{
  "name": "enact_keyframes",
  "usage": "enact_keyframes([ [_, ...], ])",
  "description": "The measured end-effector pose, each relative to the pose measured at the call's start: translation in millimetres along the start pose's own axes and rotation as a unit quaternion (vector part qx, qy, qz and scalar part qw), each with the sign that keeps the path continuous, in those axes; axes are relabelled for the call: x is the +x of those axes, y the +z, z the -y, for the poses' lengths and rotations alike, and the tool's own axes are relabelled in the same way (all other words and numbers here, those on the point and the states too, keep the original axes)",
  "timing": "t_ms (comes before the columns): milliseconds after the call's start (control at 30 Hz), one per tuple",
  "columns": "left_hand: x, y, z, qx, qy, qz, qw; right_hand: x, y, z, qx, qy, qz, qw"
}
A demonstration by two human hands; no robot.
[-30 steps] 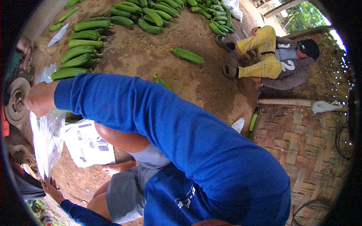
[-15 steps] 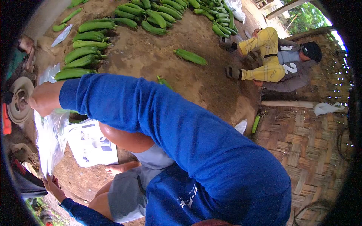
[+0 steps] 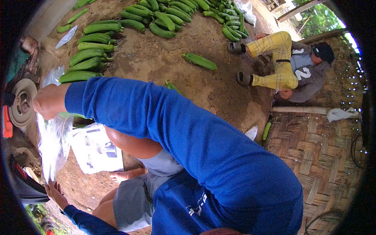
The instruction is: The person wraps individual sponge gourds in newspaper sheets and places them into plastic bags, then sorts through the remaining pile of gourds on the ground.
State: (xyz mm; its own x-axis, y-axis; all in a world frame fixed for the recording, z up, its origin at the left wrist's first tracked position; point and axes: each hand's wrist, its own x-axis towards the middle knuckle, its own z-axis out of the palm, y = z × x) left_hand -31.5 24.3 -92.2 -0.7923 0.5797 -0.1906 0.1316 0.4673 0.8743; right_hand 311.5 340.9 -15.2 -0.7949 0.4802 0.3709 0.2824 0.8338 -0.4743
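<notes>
A clear plastic bag (image 3: 55, 143) hangs stretched between my two hands on the left side of the view. My right hand (image 3: 51, 102), at the end of a blue sleeve, is closed around its upper end. At the lower end, the fingers of my left hand (image 3: 56, 194) close on the gathered plastic. Beside the bag, near my bare foot, lies a white printed sheet (image 3: 96, 150) with black text and pictures. Long green zucchini-like gourds (image 3: 88, 62) lie in a row just beyond my right forearm, one partly hidden beneath it.
More green gourds (image 3: 168, 17) lie grouped on the dirt floor (image 3: 152, 58), with a single gourd (image 3: 199, 61) apart. A person in yellow trousers (image 3: 276, 58) sits against a woven bamboo wall (image 3: 313, 156). A round metal wheel (image 3: 24, 103) stands at the left edge.
The whole view has shifted slightly. The seated person's arms and legs have moved a little. Both my hands keep the plastic bag stretched in nearly the same position.
</notes>
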Motion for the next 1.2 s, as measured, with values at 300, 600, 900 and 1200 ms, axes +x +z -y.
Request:
enact_keyframes([
  [300, -2.2, -2.1, -1.2, 0.003, 0.01, 0.017, 1.0, -2.8, -9.1, 6.9, -0.017, 0.009, 0.032, 0.999],
  [600, -6.1, -3.3, 1.9, -0.062, 0.021, 0.049, 0.997, -14.8, -10.4, -17.8, 0.031, -0.077, -0.022, 0.996],
  [900, -49.3, 54.3, -69.7, -0.129, -0.077, 0.016, 0.989, -11.7, -8.6, -4.9, 0.118, 0.16, 0.116, 0.973],
  [1200, -46.2, 27.6, -56.5, -0.03, 0.022, -0.004, 0.999, -11.1, -15.5, -20.5, 0.129, 0.286, 0.13, 0.941],
])
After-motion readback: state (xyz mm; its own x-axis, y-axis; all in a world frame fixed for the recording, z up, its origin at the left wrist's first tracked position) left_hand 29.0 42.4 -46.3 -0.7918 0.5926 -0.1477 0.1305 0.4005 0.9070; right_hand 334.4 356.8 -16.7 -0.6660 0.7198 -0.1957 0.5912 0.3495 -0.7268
